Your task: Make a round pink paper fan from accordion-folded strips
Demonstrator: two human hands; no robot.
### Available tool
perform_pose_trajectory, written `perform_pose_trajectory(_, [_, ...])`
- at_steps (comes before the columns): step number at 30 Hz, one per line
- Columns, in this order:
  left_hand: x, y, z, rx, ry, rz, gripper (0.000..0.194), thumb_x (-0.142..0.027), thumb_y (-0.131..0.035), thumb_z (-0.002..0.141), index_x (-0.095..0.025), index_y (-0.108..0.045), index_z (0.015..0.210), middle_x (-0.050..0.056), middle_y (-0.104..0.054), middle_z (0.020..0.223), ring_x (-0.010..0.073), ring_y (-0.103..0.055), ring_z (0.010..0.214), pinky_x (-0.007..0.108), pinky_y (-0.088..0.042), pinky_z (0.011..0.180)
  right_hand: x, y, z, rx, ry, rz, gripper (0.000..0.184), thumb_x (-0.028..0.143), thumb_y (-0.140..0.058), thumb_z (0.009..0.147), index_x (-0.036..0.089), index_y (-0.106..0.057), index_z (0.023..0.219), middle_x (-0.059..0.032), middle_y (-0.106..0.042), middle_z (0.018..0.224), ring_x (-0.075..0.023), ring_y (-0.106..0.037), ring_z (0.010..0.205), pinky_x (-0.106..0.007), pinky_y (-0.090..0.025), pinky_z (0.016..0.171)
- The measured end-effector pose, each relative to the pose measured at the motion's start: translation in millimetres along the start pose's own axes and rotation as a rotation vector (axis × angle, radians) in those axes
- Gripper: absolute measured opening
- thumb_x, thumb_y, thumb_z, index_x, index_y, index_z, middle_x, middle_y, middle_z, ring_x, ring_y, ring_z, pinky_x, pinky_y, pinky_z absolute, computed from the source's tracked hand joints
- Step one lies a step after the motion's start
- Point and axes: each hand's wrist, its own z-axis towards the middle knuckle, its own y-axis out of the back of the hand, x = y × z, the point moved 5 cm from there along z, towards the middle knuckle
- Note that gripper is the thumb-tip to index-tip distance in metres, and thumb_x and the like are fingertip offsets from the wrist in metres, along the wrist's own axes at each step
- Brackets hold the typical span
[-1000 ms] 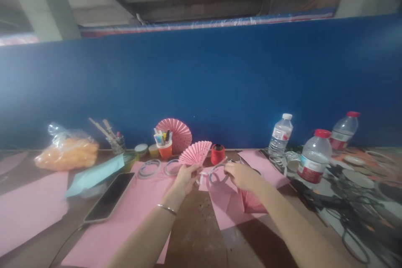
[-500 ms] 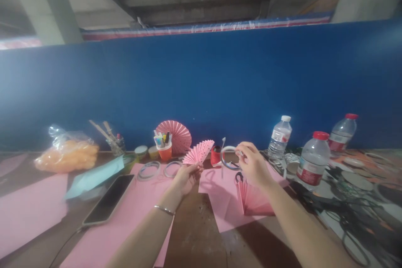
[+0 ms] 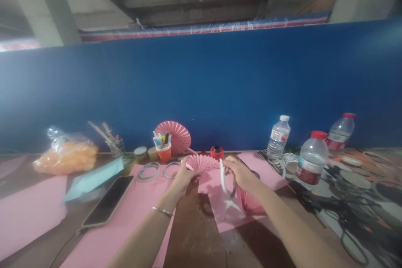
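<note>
My left hand [image 3: 184, 178], with a bangle at the wrist, pinches a small pink pleated paper fan [image 3: 203, 162] with a dotted pattern by its lower left part. To its right, my right hand [image 3: 241, 175] grips a roll of white tape [image 3: 223, 179], now turned nearly edge-on. A blurred white strip [image 3: 234, 207] hangs below the roll; I cannot tell whether it is joined to it. Partly hidden under my right forearm, another pleated pink paper [image 3: 251, 203] lies on a pink sheet [image 3: 222, 220].
Two more tape rolls [image 3: 148, 171] rest on a long pink sheet [image 3: 125, 217], beside a phone [image 3: 108, 201]. Behind stand a pen cup [image 3: 164, 152], a round pink fan [image 3: 177, 136] and a red spool [image 3: 216, 152]. Bottles [image 3: 312, 159] and cables [image 3: 336, 205] crowd the right side.
My right hand has moved left and down a little, turning the tape roll edge-on. The small fan has tipped lower and to the right in my left hand. A white strip now shows below.
</note>
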Motion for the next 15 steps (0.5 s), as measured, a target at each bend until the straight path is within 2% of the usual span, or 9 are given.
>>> perform_pose_trajectory(2, [-6,-1.7,0,0.017,-0.071,0.112,0.047,-0.022,-0.065,0.064,-0.019,-0.047,0.108,-0.002,-0.059,0.056,0.0087,-0.055,0.045,0.014,-0.037,0.04,1,-11,-1,0.087,0.01,0.024,0.04,-0.003,-0.034,0.068,0.019,-0.055,0.094,-0.0027,-0.051,0.09,-0.0105,-0.054,0.065,-0.025,-0.043,0.064])
perform_pose_trajectory(5, [-14,-4.5,0,0.035,-0.115,0.176,0.027,-0.027,-0.06,0.068,-0.016,-0.056,0.093,0.0,-0.059,0.058,0.0087,-0.055,0.047,0.015,-0.037,0.041,5,-18,-2,0.122,0.035,0.069,0.044,-0.005,-0.034,0.067,0.02,-0.055,0.097,-0.0024,-0.05,0.093,-0.0106,-0.054,0.072,-0.025,-0.044,0.068])
perform_pose_trajectory(8, [-24,-7.2,-3,0.067,-0.161,0.184,0.03,-0.025,-0.063,0.065,-0.015,-0.059,0.093,0.002,-0.061,0.066,0.0099,-0.056,0.055,0.019,-0.042,0.051,7,-22,-4,0.164,0.009,0.105,0.049,-0.004,-0.034,0.067,0.024,-0.054,0.102,-0.0024,-0.046,0.104,-0.0089,-0.054,0.072,-0.022,-0.044,0.064])
perform_pose_trajectory(10, [-31,-8.0,-5,0.082,-0.216,0.234,0.036,-0.02,-0.066,0.061,-0.016,-0.061,0.095,0.0,-0.06,0.064,0.0102,-0.054,0.055,0.02,-0.041,0.055,6,-25,-5,0.207,-0.014,0.134,0.047,-0.003,-0.034,0.068,0.024,-0.055,0.099,-0.0026,-0.042,0.109,-0.0074,-0.054,0.069,-0.019,-0.043,0.057])
perform_pose_trajectory(13, [-45,-8.2,-10,0.051,-0.374,0.478,0.028,-0.022,-0.064,0.063,-0.018,-0.065,0.091,-0.002,-0.057,0.061,0.0114,-0.05,0.054,0.022,-0.038,0.056,2,-30,-5,0.206,-0.034,0.235,0.039,-0.002,-0.032,0.068,0.021,-0.055,0.091,-0.0028,-0.042,0.102,-0.0076,-0.052,0.067,-0.019,-0.041,0.053])
perform_pose_trajectory(15, [-54,-8.7,-14,0.004,-0.497,0.661,0.024,-0.025,-0.061,0.067,-0.021,-0.066,0.09,0.0,-0.059,0.069,0.0138,-0.051,0.061,0.024,-0.038,0.061,-3,-31,-3,0.149,-0.078,0.328,0.038,-0.001,-0.032,0.067,0.021,-0.052,0.091,-0.0014,-0.043,0.09,-0.0085,-0.05,0.064,-0.019,-0.04,0.052])
